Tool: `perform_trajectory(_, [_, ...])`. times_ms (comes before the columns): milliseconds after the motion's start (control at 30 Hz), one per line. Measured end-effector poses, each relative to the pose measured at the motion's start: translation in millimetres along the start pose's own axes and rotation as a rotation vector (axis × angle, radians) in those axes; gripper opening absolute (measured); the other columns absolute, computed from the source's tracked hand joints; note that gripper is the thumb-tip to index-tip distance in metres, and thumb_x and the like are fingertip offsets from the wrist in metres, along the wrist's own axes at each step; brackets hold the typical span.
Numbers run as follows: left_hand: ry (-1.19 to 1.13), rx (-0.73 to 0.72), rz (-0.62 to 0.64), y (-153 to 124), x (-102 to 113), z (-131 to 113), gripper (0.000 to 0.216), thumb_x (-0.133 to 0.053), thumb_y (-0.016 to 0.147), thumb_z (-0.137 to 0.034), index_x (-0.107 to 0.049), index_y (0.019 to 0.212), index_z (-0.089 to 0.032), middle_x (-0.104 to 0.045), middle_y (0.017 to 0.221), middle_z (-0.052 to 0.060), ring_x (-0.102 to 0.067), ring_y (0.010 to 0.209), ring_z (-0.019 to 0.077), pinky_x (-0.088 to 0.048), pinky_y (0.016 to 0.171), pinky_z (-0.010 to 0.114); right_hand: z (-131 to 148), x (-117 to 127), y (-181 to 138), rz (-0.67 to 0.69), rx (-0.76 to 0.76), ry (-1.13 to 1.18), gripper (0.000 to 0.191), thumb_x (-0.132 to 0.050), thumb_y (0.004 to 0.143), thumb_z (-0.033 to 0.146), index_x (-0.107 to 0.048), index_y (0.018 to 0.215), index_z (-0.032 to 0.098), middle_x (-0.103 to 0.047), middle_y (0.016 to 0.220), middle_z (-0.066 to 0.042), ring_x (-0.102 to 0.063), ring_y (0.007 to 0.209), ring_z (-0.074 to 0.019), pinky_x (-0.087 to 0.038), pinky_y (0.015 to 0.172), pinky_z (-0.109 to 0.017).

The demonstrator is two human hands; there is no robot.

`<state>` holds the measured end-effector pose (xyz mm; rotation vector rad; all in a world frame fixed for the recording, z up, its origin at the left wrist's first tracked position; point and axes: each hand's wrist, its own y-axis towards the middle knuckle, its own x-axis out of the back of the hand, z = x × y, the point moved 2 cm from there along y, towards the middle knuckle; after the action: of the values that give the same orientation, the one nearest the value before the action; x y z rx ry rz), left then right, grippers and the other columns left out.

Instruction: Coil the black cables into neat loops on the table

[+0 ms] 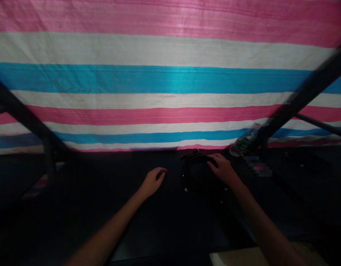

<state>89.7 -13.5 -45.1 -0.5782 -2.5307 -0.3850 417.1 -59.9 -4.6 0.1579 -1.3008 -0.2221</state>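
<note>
A loose coil of black cable with small shiny ends lies on the dark table. At the coil's right side is my right hand, its thumb and fingers on either side of the cable. My left hand rests on the table left of the coil, apart from it. Its fingers are loosely curled, with a gap between thumb and forefinger and nothing seen in it. The dim light hides much of the black coil against the tabletop.
A clear plastic bottle leans at the back right, beside a slanted dark post. Another dark post slants on the left. Striped sheeting hangs behind the dark table. A pale object lies at the near edge.
</note>
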Motion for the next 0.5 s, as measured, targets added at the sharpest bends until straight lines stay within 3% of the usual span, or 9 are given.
perform_trajectory(67, [-0.021, 0.059, -0.035, -4, 12, 7, 0.025, -0.047, 0.091, -0.032, -0.065, 0.102, -0.02, -0.07, 0.098, 0.006, -0.066, 0.093, 0.0211, -0.051, 0.086, 0.035, 20, -5, -26, 0.004, 0.007, 0.067, 0.038, -0.046, 0.094, 0.039, -0.061, 0.124, 0.022, -0.059, 0.126, -0.012, -0.056, 0.115, -0.0269, -0.042, 0.098, -0.04])
perform_trajectory(133, [-0.053, 0.088, -0.051, -4, 14, 9, 0.027, -0.044, 0.092, -0.033, -0.063, 0.106, -0.02, -0.07, 0.089, 0.004, -0.067, 0.084, 0.0196, -0.051, 0.078, 0.032, 46, -20, -49, 0.071, 0.004, 0.056, 0.052, -0.052, 0.09, 0.049, -0.057, 0.13, 0.017, -0.054, 0.135, -0.016, -0.052, 0.123, -0.0296, -0.04, 0.101, -0.041])
perform_trajectory(233, [-0.048, 0.09, -0.028, -3, 8, 4, 0.028, -0.044, 0.092, -0.033, -0.06, 0.111, -0.02, -0.067, 0.081, 0.002, -0.065, 0.075, 0.0182, -0.048, 0.07, 0.03, 81, -48, -68, 0.145, -0.127, -0.067, 0.066, -0.054, 0.086, 0.058, -0.053, 0.133, 0.012, -0.052, 0.137, -0.022, -0.046, 0.128, -0.0363, -0.038, 0.101, -0.049])
perform_trajectory(400, [-0.039, 0.055, 0.022, -4, 6, 3, 0.029, -0.046, 0.091, -0.031, -0.059, 0.114, -0.02, -0.067, 0.08, 0.001, -0.064, 0.075, 0.0175, -0.047, 0.07, 0.029, 114, -64, -63, 0.071, -0.222, -0.151, 0.066, -0.051, 0.087, 0.062, -0.056, 0.129, 0.011, -0.052, 0.134, -0.023, -0.047, 0.122, -0.039, -0.039, 0.097, -0.051])
perform_trajectory(500, [-0.055, 0.062, 0.016, -4, 11, 6, 0.03, -0.045, 0.092, -0.033, -0.058, 0.116, -0.02, -0.066, 0.078, 0.001, -0.064, 0.075, 0.0175, -0.046, 0.071, 0.029, 117, -62, -54, 0.062, -0.262, -0.156, 0.055, -0.054, 0.087, 0.05, -0.058, 0.125, 0.011, -0.054, 0.128, -0.022, -0.048, 0.117, -0.038, -0.041, 0.093, -0.049])
